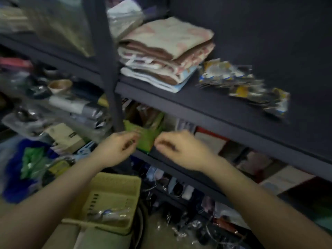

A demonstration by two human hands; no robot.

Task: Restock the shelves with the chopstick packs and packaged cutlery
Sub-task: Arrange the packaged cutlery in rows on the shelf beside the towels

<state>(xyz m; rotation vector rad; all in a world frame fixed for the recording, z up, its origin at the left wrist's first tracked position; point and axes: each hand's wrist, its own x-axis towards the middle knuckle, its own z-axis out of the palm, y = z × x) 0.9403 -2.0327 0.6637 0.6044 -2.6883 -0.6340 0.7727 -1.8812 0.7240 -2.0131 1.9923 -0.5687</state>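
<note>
Both hands are reaching toward the front of a green box (146, 139) that is sitting on the middle shelf (188, 159) of a dark rack. The left hand (116, 149) is hovering just left of the box with its fingers curled inward; something small and dark may be lying between the fingertips, but motion blur is hiding whether it is pinching anything. The right hand (181, 150) is hanging just right of the box, knuckles up and fingers bent down toward the shelf edge, and whether it is holding anything cannot be told either. The two hands are staying apart, with the box showing between them. On the upper shelf (206, 108), a pile of shiny packs (242, 85) is lying spread toward the right, beside a stack of folded cloths (167, 53) that is sitting near the upright post. Below the forearms, a yellow basket (111, 196) is resting low in front of the rack, and a few clear-wrapped items (109, 215) are lying in its bottom. More clear wrappers (179, 230) are lying scattered on the floor to the right of the basket. The shelves to the left are holding crowded, blurred goods, including a small bowl (60, 85).
</note>
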